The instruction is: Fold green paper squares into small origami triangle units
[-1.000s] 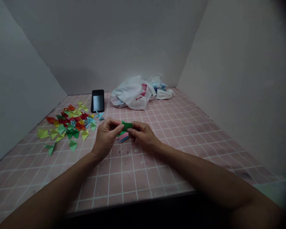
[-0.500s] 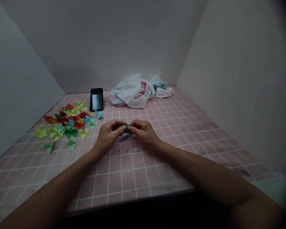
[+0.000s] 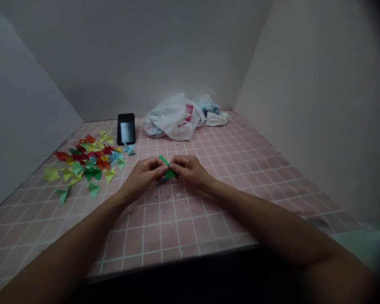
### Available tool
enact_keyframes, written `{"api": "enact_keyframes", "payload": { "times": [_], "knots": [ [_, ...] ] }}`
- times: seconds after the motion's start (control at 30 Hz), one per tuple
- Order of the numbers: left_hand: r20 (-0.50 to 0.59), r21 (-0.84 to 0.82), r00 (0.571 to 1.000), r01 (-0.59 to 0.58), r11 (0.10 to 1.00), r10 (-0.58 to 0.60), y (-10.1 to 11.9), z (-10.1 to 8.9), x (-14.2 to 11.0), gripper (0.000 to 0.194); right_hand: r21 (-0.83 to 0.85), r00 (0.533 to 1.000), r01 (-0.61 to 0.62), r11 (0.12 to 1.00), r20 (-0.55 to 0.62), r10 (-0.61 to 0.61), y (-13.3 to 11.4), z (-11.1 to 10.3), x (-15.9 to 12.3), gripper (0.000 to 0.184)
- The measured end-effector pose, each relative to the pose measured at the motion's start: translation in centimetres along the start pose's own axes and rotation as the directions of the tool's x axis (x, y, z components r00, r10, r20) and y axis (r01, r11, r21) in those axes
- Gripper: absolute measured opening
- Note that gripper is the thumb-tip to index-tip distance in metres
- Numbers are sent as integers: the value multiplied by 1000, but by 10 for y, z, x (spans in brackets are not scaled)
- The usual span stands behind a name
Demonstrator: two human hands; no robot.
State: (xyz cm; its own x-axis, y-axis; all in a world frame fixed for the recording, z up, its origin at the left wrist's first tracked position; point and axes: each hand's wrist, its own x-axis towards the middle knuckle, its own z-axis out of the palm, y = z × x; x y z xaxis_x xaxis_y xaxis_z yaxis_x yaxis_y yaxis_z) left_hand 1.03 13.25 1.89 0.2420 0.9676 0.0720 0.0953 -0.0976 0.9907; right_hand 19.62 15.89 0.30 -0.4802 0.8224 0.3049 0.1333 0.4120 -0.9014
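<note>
A small piece of green paper (image 3: 170, 173) is pinched between both my hands, above the middle of the table. My left hand (image 3: 145, 173) is closed on its left side, thumb toward me. On its right side my right hand (image 3: 188, 169) grips it with thumb and fingers. One green corner sticks up behind the fingertips. Just beneath lies a small stack of coloured paper (image 3: 160, 181), mostly hidden by my hands and the green piece. To the left is a loose pile of folded paper shapes (image 3: 92, 172) in green, yellow, red, orange and light blue.
A black phone (image 3: 126, 130) stands propped up behind the pile. Farther back lie a white plastic bag (image 3: 174, 118) with red print and a smaller crumpled packet (image 3: 210, 107). Pale walls enclose the pink checked tablecloth (image 3: 240, 169); its front edge is close to me.
The green paper has turned or opened between my fingers, so more of its flat surface shows. It now covers more of the stack below. The view has shifted slightly.
</note>
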Motion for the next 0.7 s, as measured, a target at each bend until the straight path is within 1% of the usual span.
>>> {"api": "enact_keyframes", "payload": {
  "times": [0.03, 0.1, 0.2, 0.27, 0.33, 0.4, 0.53, 0.63, 0.7],
  "knots": [
    [3, 10, 1000, -5, 1000, 5, 0, 0, 0, 32, 8, 1000, -11, 1000, -3, 11, 1, 0, 0, 30],
    [-30, 15, 999, -16, 1000, 17, 1, 1, -1, 32, 54, 998, -40, 998, -36, 42, 2, 1, 0, 34],
    [-112, 7, 993, -24, 1000, 25, 0, 2, -1, 31, 207, 991, -78, 975, -89, 98, 2, 1, 1, 44],
    [-172, 3, 984, -38, 999, 38, -1, 2, -1, 31, 326, 987, -117, 938, -70, 148, 2, 1, 2, 50],
    [-216, -1, 975, -57, 998, 55, -2, 2, -1, 31, 398, 984, -160, 903, -11, 179, 2, 2, 2, 52],
    [-237, -1, 969, -73, 997, 70, -4, 3, -1, 30, 420, 984, -169, 892, 28, 173, 3, 5, 1, 48],
    [-276, 15, 955, -112, 994, 112, -7, 5, -2, 27, 418, 990, -118, 901, -23, 141, 5, 11, 0, 32],
    [-286, 37, 949, -127, 991, 132, -7, 6, -3, 26, 359, 990, -84, 929, -79, 120, 4, 11, 0, 21],
    [-279, 66, 951, -123, 990, 137, -7, 5, -3, 26, 314, 988, -72, 947, -105, 110, 3, 10, 0, 17]
  ]
}}
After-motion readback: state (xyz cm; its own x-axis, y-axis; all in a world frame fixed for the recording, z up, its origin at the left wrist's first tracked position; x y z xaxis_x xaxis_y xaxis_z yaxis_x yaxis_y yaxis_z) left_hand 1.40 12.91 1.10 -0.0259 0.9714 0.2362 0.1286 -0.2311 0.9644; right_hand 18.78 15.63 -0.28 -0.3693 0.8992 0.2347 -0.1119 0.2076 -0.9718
